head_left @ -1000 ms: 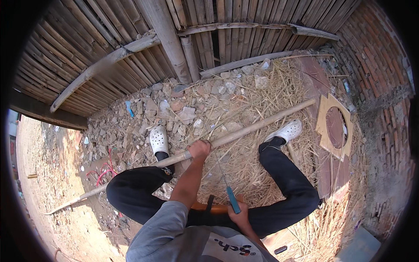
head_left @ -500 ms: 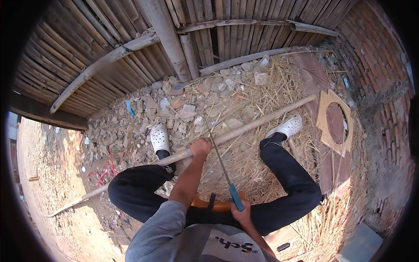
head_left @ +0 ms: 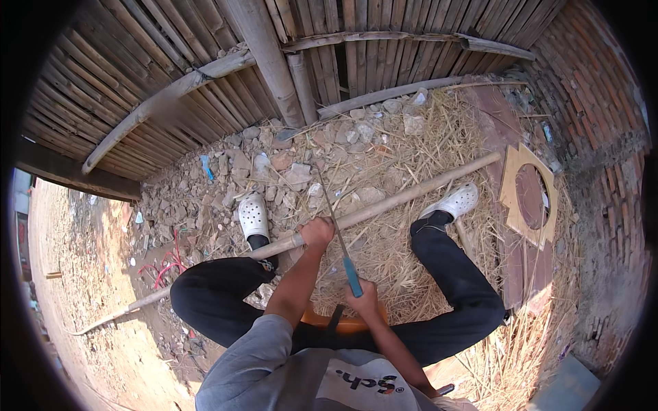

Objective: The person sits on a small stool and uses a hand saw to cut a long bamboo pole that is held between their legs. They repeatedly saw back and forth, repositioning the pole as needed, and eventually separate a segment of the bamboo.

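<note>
My left hand is wrapped round a long wooden pole, which slants from the lower left across my left leg to the upper right. Just right of that hand, a handsaw's narrow blade crosses the pole, its tip pointing away from me. My right hand closes on the saw's blue handle, close in front of my body. At this size the blade's teeth and any cut in the wood cannot be made out.
My feet in white clogs stand either side on rubble and straw. An orange seat is partly visible beneath me. A bamboo wall rises ahead, a brick wall right. A cut-out board and red cord lie around.
My right hand has pushed the saw forward and slightly left, so the handle is nearer the pole. My left hand keeps its hold, and the pole stays in place.
</note>
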Tool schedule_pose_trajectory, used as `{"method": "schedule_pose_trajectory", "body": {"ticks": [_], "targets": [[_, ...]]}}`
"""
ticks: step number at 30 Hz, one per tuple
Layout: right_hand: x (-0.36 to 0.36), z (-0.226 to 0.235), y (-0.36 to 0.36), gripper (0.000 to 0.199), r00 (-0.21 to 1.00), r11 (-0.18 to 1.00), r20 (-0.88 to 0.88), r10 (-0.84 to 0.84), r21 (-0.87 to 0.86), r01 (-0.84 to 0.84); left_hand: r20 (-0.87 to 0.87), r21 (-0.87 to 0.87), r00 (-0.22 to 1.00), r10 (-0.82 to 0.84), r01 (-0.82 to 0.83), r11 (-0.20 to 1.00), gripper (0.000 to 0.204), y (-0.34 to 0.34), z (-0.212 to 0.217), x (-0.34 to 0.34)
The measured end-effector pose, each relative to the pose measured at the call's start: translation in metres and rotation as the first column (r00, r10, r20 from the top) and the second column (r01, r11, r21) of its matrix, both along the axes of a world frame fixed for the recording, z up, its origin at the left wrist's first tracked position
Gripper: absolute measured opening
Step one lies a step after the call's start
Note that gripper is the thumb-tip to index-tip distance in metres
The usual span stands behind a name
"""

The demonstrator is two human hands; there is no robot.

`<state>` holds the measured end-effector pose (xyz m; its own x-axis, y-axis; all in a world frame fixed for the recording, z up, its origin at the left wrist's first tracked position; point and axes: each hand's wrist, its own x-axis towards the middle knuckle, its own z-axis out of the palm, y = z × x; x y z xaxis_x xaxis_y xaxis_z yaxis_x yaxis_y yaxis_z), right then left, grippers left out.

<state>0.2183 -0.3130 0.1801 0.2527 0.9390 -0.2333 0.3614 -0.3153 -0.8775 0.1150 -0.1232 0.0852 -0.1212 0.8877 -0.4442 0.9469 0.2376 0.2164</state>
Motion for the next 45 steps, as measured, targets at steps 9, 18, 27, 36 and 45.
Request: {"method": "schedule_pose_trajectory", "body": {"ticks": [9, 18, 27, 36, 45], "targets": [[0.02, 0.046, -0.066, 0.016, 0.992, 0.998, -0.113, -0.063, -0.029, 0.061, -0.003, 0.048, 1.0, 0.026, -0.026, 0.999, 0.045, 0.017, -0.008, -0.002], [0.017, 0.069, -0.084, 0.012, 0.998, 0.998, -0.064, -0.004, -0.057, 0.001, 0.012, 0.004, 0.998, 0.065, -0.065, 0.998, 0.045, 0.018, -0.005, -0.002], [0.003, 0.037, 0.0, 0.021, 0.988, 0.989, -0.116, -0.099, -0.121, 0.085, 0.025, -0.036, 0.999, 0.047, -0.046, 0.998, 0.044, 0.021, 0.004, 0.001], [0.008, 0.007, 0.024, 0.018, 0.993, 0.997, -0.112, -0.045, -0.062, 0.038, 0.024, -0.001, 0.998, 0.055, -0.055, 0.998, 0.045, 0.019, -0.005, 0.006], [0.028, 0.046, -0.046, 0.018, 0.998, 0.997, -0.051, -0.047, -0.071, 0.043, -0.008, 0.063, 1.0, 0.03, -0.029, 0.998, 0.046, 0.028, -0.021, 0.014]]}}
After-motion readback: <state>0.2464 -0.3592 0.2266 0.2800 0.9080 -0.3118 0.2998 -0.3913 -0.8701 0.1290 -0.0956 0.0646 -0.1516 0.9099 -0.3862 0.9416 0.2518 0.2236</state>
